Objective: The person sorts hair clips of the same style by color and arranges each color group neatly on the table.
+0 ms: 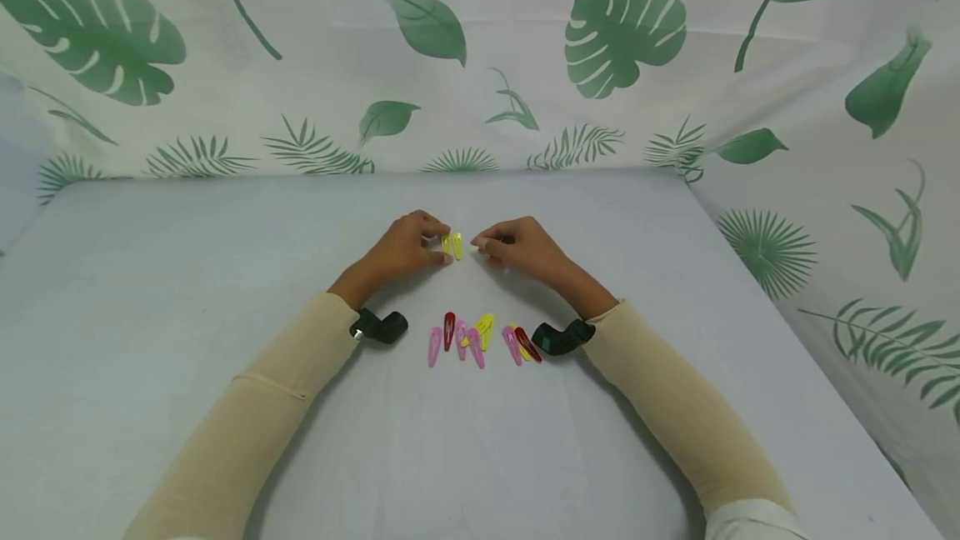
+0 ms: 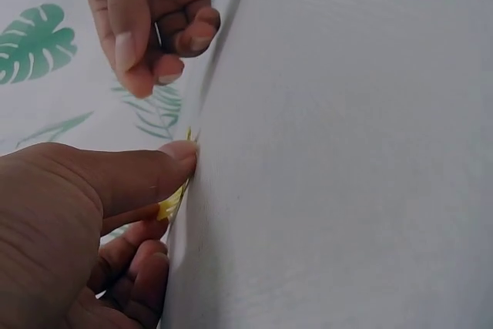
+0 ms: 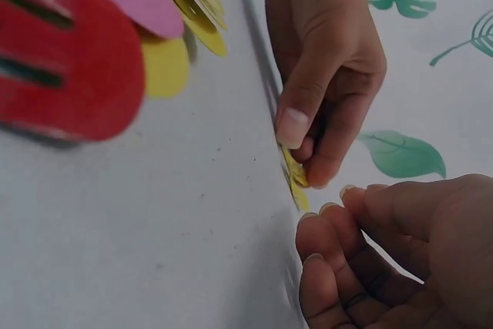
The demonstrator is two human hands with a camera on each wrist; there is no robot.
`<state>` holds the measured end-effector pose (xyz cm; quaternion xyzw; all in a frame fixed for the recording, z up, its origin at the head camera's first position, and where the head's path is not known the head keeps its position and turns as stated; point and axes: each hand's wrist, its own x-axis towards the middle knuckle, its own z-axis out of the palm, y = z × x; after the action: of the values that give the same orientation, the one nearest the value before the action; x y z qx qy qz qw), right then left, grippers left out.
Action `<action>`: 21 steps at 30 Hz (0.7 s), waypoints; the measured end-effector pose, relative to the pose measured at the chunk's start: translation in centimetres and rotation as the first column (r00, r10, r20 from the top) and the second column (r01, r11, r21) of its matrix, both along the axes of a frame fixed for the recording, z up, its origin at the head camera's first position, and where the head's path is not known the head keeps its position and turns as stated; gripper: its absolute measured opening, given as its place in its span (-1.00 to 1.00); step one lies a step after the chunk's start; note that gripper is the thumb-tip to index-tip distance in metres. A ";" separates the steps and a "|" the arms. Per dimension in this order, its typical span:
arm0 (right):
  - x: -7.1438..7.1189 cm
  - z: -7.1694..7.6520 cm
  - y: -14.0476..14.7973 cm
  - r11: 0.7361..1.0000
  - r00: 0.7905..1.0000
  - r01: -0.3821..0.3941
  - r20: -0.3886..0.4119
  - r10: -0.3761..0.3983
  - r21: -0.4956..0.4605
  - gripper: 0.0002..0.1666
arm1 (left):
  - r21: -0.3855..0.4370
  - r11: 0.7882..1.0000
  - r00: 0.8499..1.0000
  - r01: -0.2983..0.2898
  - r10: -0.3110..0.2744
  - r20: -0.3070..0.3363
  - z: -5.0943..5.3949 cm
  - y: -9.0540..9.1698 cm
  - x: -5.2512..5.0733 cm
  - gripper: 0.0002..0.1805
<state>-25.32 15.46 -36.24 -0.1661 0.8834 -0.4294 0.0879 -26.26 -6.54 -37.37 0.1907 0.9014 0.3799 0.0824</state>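
Two yellow snap hair clips lie side by side on the table beyond the others. My left hand pinches the left one of the pair between thumb and fingertips, which partly hide that yellow hair clip. The right clip of the pair sits just past those fingertips. To the right, my right hand hovers close to the pair with loosely bent fingers. Nothing shows between its thumb and fingers in the right wrist view.
Nearer me lie several loose hair clips: pink, dark red and yellow, some overlapping. Another small cluster with a red clip lies by the right wrist camera. A leaf-patterned cloth hangs behind the white table.
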 end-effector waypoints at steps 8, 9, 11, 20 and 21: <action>1.4 0.5 0.6 0.998 0.997 -0.050 0.049 0.052 -0.031 -0.74 | -0.012 1.000 1.000 0.005 -0.005 -0.027 -0.2 0.0 0.1 -0.46; 1.6 0.5 0.7 0.998 0.997 -0.059 0.052 0.060 -0.028 -0.74 | -0.008 1.000 1.000 0.007 -0.007 -0.027 -0.2 0.0 0.1 -0.46; 1.9 0.5 0.8 0.997 0.996 -0.069 0.061 0.070 -0.018 -0.74 | -0.001 1.000 1.000 0.011 -0.011 -0.028 -0.2 -0.1 0.1 -0.46; 3.7 0.6 1.6 0.993 0.990 -0.119 0.074 0.119 -0.009 -0.78 | 0.023 1.000 1.000 -0.005 0.006 -0.027 -0.4 0.1 0.1 -0.47; 3.9 0.6 1.7 0.992 0.989 -0.127 0.075 0.128 -0.011 -0.78 | 0.026 1.000 1.000 -0.009 0.010 -0.025 -0.4 0.1 0.1 -0.47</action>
<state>-21.44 17.14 -35.68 -0.2061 0.8658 -0.4314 0.1479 -26.16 -6.47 -37.76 0.1922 0.8982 0.3896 0.0667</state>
